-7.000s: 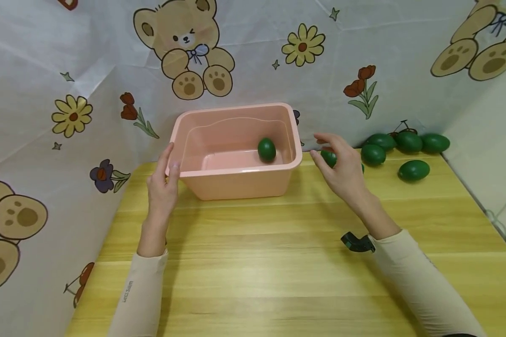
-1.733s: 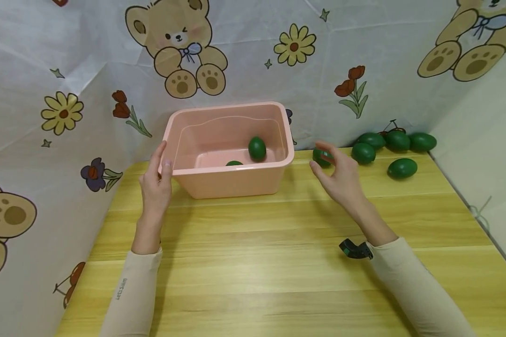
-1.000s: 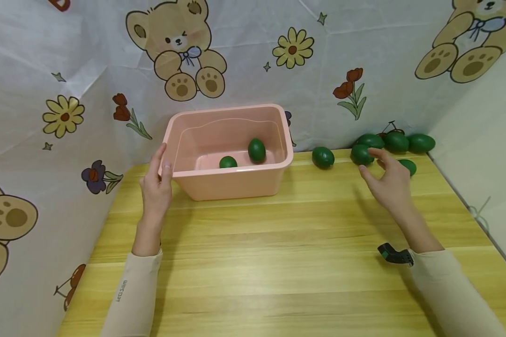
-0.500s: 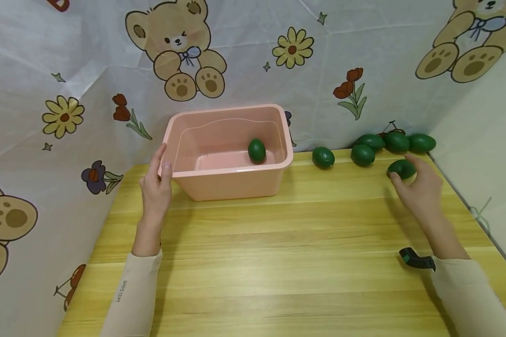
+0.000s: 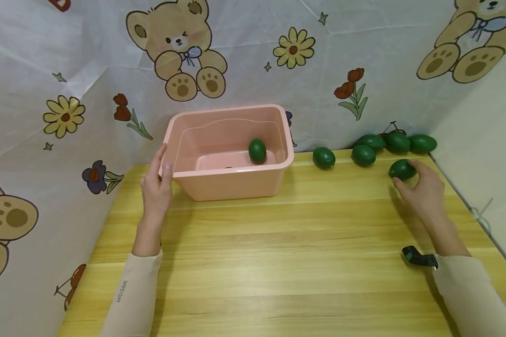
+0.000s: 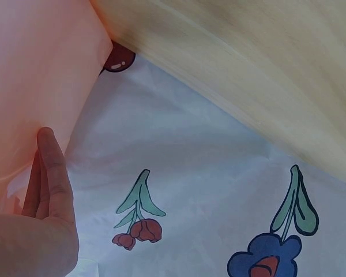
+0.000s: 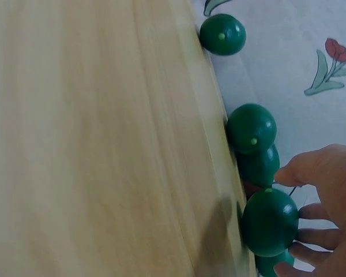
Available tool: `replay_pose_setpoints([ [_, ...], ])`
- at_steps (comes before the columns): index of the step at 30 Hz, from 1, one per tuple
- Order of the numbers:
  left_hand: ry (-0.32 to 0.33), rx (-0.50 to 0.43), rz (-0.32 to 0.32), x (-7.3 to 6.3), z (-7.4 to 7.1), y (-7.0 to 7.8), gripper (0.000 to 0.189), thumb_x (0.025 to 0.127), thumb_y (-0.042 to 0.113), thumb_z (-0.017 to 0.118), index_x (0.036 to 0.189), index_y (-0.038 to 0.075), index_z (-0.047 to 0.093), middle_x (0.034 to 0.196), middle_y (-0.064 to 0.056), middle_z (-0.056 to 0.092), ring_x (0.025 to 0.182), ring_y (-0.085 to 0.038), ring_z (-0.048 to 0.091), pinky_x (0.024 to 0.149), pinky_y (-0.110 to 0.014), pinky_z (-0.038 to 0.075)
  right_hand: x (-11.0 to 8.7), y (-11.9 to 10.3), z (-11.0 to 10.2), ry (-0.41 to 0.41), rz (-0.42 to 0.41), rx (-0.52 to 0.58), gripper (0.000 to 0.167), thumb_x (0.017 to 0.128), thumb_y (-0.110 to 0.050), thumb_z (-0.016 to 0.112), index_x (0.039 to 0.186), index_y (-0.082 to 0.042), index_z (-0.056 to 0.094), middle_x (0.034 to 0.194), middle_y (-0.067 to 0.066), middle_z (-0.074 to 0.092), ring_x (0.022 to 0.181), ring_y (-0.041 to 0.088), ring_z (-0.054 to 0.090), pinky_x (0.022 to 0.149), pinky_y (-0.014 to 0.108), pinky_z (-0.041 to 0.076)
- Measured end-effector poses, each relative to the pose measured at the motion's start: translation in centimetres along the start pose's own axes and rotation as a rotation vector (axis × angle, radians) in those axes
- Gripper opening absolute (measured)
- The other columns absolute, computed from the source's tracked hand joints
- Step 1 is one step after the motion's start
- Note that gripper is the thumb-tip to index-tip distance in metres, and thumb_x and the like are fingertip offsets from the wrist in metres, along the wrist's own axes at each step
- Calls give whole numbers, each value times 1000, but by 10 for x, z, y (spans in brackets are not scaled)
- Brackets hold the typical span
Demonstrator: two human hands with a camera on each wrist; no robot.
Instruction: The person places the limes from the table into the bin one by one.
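My left hand steadies the left end of a pink plastic bin; in the left wrist view its straight fingers lie along the outer wall. Inside the bin is a dark green lime, and a thin dark sliver shows just over the front wall. My right hand is at another lime on the table, thumb by its left end and fingers at its right end. The right wrist view shows this lime between thumb and fingers, close to them; exact contact at the thumb is unclear.
Several more limes lie along the table's back edge, one lime apart, nearer the bin. A printed cloth hangs behind and left of the wooden table. A pale wall stands on the right.
My right hand moved from beside the bin, past the nearer limes, to the one at far right. A second lime inside the bin rolled almost out of sight. My left hand stayed put.
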State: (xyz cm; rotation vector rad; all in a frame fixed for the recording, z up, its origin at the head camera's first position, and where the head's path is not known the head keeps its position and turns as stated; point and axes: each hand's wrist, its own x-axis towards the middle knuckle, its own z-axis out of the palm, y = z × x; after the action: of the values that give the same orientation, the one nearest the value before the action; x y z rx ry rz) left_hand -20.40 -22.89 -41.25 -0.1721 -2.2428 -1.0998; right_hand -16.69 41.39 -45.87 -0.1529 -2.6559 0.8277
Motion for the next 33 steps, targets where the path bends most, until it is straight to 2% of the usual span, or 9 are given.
replay_pose_setpoints([
  [7, -1, 2, -7, -1, -1, 0, 49, 105, 26, 55, 154, 24, 57, 72, -21, 60, 43, -2, 29, 43, -21, 29, 14, 7, 5, -17, 18, 10, 66, 97, -19, 72, 151, 9, 45, 144, 42, 49, 128, 60, 45, 102, 71, 34],
  [10, 1, 8, -5, -1, -1, -2, 49, 105, 24, 55, 154, 24, 56, 66, -18, 55, 43, -1, 28, 43, -21, 29, 18, 8, 9, 3, 13, 22, 62, 97, -17, 72, 147, 10, 48, 141, 41, 51, 123, 58, 48, 99, 68, 35],
  [14, -1, 7, -6, -1, -1, -2, 49, 105, 23, 55, 154, 24, 56, 71, -20, 58, 43, -1, 29, 43, -21, 29, 20, 7, 11, 42, 15, 31, 54, 96, -14, 72, 140, 10, 52, 137, 38, 54, 121, 55, 49, 96, 62, 36],
  [17, -3, 0, -6, 0, -1, -1, 48, 106, 23, 55, 154, 24, 56, 79, -23, 63, 43, -1, 29, 43, -20, 29, 20, 5, 11, 46, 32, 28, 54, 95, -16, 74, 138, 9, 54, 134, 34, 56, 121, 51, 52, 90, 41, 40],
  [20, -4, 2, -8, 0, 0, -1, 48, 106, 23, 55, 154, 24, 56, 73, -22, 60, 42, -1, 29, 43, -20, 29, 19, 5, 11, 9, 43, 39, 60, 95, -23, 77, 140, 10, 53, 133, 33, 57, 121, 49, 53, 82, 16, 34],
  [22, -1, 4, -7, 0, 0, 0, 48, 106, 23, 55, 154, 24, 56, 69, -20, 57, 42, -2, 29, 43, -21, 29, 18, 5, 12, -24, 50, 50, 65, 95, -26, 77, 143, 9, 52, 134, 34, 56, 122, 50, 54, 78, 8, 30],
  [27, 0, 16, -6, -1, -1, 1, 49, 106, 24, 54, 155, 24, 56, 63, -15, 51, 42, -2, 28, 42, -21, 28, 16, 3, 14, -88, 93, 51, 74, 97, -33, 74, 153, 5, 44, 146, 36, 51, 124, 55, 57, 89, 28, 45],
  [29, -2, 16, -7, -1, -1, 0, 49, 106, 24, 54, 155, 24, 56, 60, -14, 49, 41, -2, 28, 42, -21, 28, 16, 2, 14, -91, 110, 51, 75, 97, -35, 74, 154, 3, 43, 149, 36, 50, 124, 56, 58, 88, 31, 46],
  [33, -8, 2, -3, -1, 0, 0, 49, 107, 24, 54, 155, 24, 55, 64, -15, 51, 42, -1, 27, 42, -21, 28, 14, -1, 15, -69, 115, 64, 74, 95, -34, 76, 152, 4, 46, 148, 35, 52, 122, 55, 60, 80, 11, 37],
])
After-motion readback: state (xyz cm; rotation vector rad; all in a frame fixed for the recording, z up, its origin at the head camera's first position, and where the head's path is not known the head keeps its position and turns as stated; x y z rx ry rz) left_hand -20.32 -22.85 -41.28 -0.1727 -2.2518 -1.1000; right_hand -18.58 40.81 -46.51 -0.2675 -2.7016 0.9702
